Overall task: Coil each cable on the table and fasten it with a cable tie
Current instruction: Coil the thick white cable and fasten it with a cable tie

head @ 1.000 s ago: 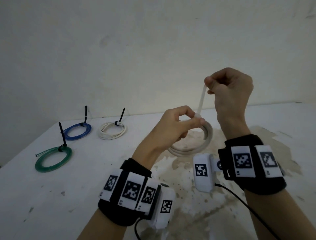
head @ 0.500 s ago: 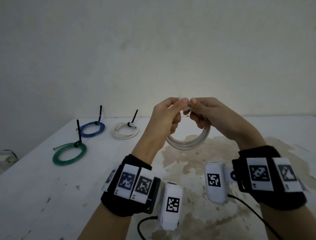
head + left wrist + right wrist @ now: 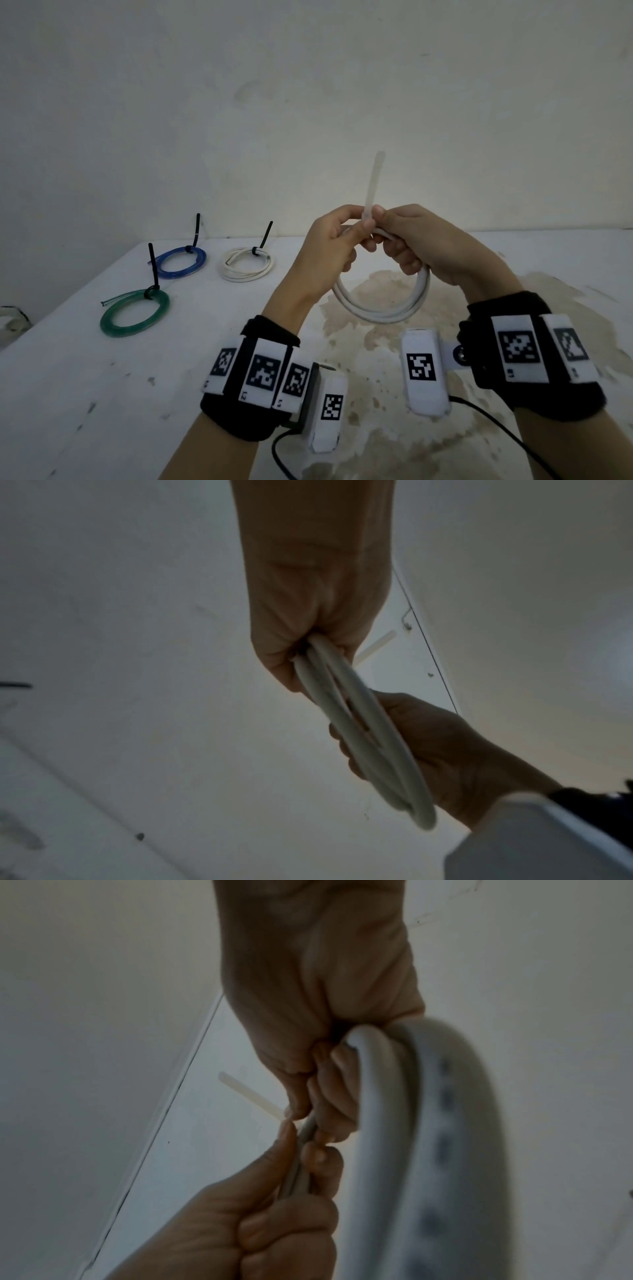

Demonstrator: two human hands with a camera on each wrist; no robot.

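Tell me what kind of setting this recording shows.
Probably a bare indoor workspace: a stained white table against a plain, scuffed wall, with tied cable coils on the table and no furnishings in view.

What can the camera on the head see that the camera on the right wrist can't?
Only the head view shows the table with three finished coils lying on it: the green coil, the blue coil and the small white coil, each with a black tie. It also shows the wristbands with their markers.

Only the right wrist view shows the fingers from underneath, pinching close together.

Both show the left hand and the right hand holding the white cable coil, with the pale cable tie sticking out between them.
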